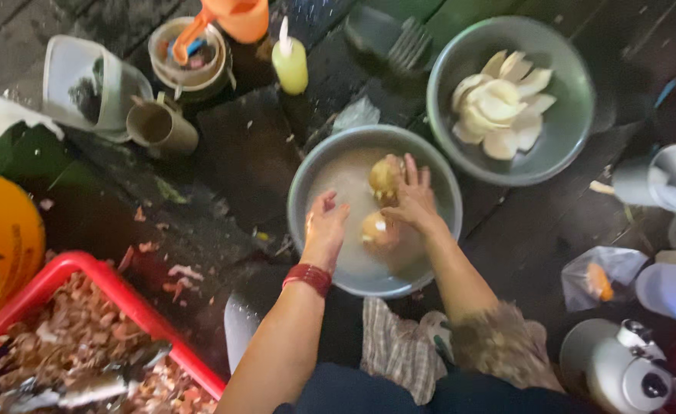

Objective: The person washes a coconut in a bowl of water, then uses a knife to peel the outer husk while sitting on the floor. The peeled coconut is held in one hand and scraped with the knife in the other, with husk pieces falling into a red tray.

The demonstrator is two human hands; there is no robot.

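A grey metal basin [312,173] of cloudy water sits in front of me on the dark wet floor. Two brownish peeled round pieces float in it, one at the far side [383,176] and one nearer [375,229]. My right hand [411,198] rests between them, fingers on the far piece and palm over the near one. My left hand [325,228] dips into the water at the basin's left side with fingers spread, holding nothing. A red band circles my left wrist.
A second grey basin [571,115] at the back right holds pale white slices [499,103]. A red crate [135,305] of peel scraps stands at the lower left, a yellow bucket [1,238] beside it. Cups, a squeeze bottle [290,63], a kettle [621,368] and bags lie around.
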